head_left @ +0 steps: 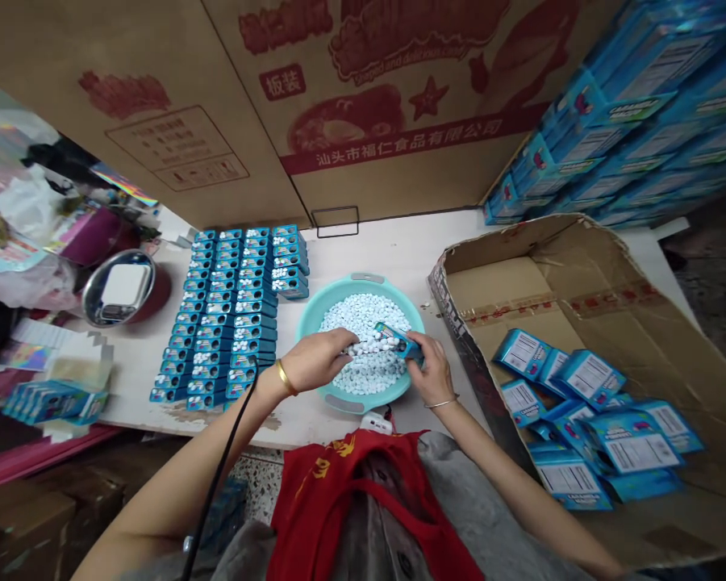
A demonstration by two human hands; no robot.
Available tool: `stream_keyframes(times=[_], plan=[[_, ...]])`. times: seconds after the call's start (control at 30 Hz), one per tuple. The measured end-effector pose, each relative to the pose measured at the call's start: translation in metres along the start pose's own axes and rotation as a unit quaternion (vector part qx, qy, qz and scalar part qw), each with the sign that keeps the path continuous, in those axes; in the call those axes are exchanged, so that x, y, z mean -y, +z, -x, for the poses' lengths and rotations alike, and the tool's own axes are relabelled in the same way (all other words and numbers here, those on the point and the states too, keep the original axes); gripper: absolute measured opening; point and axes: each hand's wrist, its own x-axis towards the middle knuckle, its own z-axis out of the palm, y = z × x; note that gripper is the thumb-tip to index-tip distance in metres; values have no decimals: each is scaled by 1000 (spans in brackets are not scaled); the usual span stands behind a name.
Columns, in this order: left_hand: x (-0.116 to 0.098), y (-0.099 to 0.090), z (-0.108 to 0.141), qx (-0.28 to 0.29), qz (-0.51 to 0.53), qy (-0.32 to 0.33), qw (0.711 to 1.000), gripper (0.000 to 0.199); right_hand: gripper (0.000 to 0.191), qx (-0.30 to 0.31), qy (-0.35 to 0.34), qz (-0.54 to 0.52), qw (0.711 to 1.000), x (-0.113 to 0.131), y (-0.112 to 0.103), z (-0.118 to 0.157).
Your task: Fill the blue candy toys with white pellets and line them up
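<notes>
Two hands are here, one left hand and one right hand, and each wrist has one bracelet. One blue box is in the right hand. I count one basin; its white pieces are too many for counting. On the left there are four rows of small boxes and one metal bowl. On the right, one open carton contains at least nine packs, partly overlapping.
</notes>
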Motion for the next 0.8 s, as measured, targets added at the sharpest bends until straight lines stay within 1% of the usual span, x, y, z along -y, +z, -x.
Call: stream_keyframes(times=[0.1, 0.17, 0.27, 0.33, 0.4, 0.47, 0.5, 0.57, 0.6, 0.63, 0.67, 0.73, 0.77, 0.8], plan=[[-30, -17, -6, 57, -125, -40, 990, 23, 44, 6, -17, -10, 1000, 5, 8, 3], [-51, -23, -9, 75, -181, -64, 979, 23, 43, 11, -22, -18, 1000, 8, 13, 6], [-74, -26, -10, 94, -217, -87, 968, 25, 44, 19, -21, -34, 999, 9, 21, 8], [-78, -29, -6, 108, -226, -93, 964, 26, 44, 22, -13, -45, 999, 9, 26, 8], [-70, -34, 2, 100, -228, -93, 964, 23, 44, 22, -5, -58, 998, 9, 28, 7], [-51, -37, 6, 57, -207, -86, 973, 17, 44, 17, -4, -72, 997, 12, 28, 4], [-39, -36, 6, 28, -184, -73, 980, 23, 43, 12, -6, -79, 997, 15, 27, 2], [-18, -29, -2, -21, -122, -30, 992, 47, 42, 7, -12, -92, 996, 24, 23, -3], [-9, -23, -9, -31, -94, -6, 995, 55, 42, 11, -14, -99, 995, 30, 20, -5], [-4, -17, -16, -31, -72, 16, 997, 57, 41, 19, -15, -106, 994, 36, 17, -8], [-1, -10, -24, -22, -57, 34, 998, 53, 40, 33, -15, -114, 993, 41, 13, -11], [1, -2, -34, -4, -40, 55, 998, 38, 43, 63, -15, -129, 990, 45, -1, -17], [1, 0, -37, -3, -34, 59, 998, 32, 47, 66, -12, -132, 989, 41, -11, -21], [1, -1, -38, -10, -30, 59, 998, 29, 53, 54, -2, -129, 990, 32, -24, -26]])
